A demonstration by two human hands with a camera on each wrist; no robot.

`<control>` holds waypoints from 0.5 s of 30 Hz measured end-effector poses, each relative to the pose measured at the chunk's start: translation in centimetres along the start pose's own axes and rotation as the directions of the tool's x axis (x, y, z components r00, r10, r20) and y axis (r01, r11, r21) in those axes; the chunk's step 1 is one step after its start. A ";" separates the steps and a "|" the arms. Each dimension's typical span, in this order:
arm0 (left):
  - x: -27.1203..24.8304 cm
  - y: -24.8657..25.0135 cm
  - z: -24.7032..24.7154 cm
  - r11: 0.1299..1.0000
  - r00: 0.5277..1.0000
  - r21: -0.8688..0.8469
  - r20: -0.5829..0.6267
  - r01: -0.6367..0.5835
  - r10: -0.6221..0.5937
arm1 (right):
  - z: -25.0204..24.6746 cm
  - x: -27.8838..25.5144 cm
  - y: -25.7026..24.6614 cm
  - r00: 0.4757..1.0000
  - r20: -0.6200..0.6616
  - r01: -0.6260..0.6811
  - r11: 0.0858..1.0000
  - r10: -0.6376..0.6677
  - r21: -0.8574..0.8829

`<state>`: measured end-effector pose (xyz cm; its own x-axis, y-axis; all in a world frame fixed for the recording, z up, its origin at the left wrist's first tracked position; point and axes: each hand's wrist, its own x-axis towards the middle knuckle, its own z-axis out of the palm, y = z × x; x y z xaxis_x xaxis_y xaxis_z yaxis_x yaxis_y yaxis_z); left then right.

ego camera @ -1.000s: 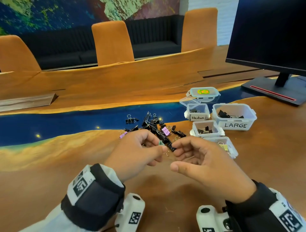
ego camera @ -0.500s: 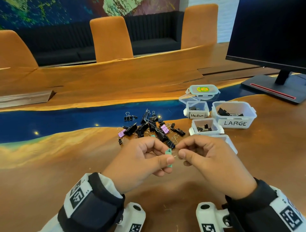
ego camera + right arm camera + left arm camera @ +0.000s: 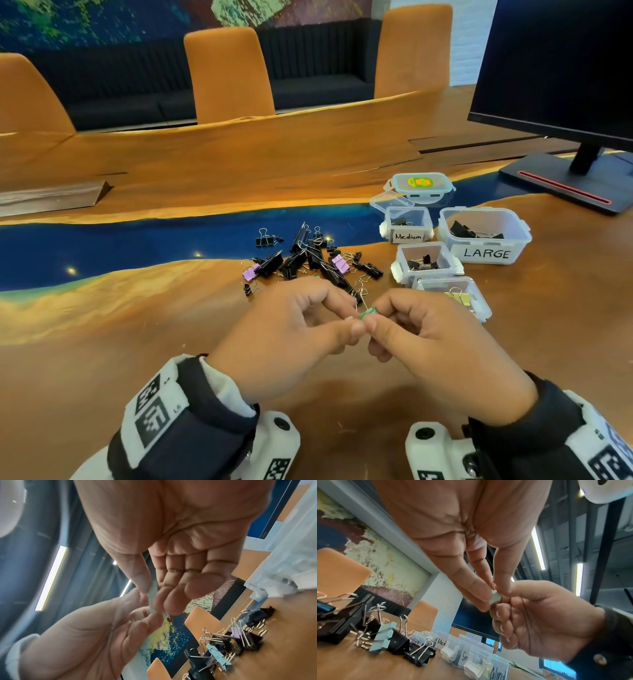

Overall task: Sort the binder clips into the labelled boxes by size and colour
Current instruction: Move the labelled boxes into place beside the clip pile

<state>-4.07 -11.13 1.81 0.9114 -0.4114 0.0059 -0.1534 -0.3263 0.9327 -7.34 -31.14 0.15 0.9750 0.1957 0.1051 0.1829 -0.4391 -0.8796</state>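
Observation:
A small green binder clip (image 3: 368,313) is held just above the table between both hands. My left hand (image 3: 354,327) pinches it from the left with thumb and forefinger, and my right hand (image 3: 373,318) pinches it from the right. The left wrist view shows the green clip (image 3: 495,599) between my left hand's (image 3: 494,592) fingertips, with the right hand's curled fingers against it. In the right wrist view the clip (image 3: 153,599) sits under my right hand's (image 3: 152,595) thumb. A pile of black, purple and blue clips (image 3: 308,260) lies just beyond the hands.
Open clear boxes stand to the right: Medium (image 3: 407,236), LARGE (image 3: 486,253), one with small black clips (image 3: 428,275), and the nearest one (image 3: 483,308) with a yellow clip. A lidded box (image 3: 421,185) and a monitor base (image 3: 561,185) are behind them.
The right hand moved in from open beside the left hand and now pinches the green clip too. Both hands stayed in front of the pile.

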 end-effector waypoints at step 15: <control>0.7 -0.9 -2.2 0.966 0.984 -0.200 -0.037 0.163 -0.174 | -8.7 3.1 1.2 0.990 0.036 -0.082 0.760 0.138 -0.644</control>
<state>-2.45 -9.29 1.76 0.9376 -0.3168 -0.1433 0.0771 -0.2125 0.9741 -3.05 -38.68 3.48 0.9858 0.1648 -0.0337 0.1400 -0.9149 -0.3787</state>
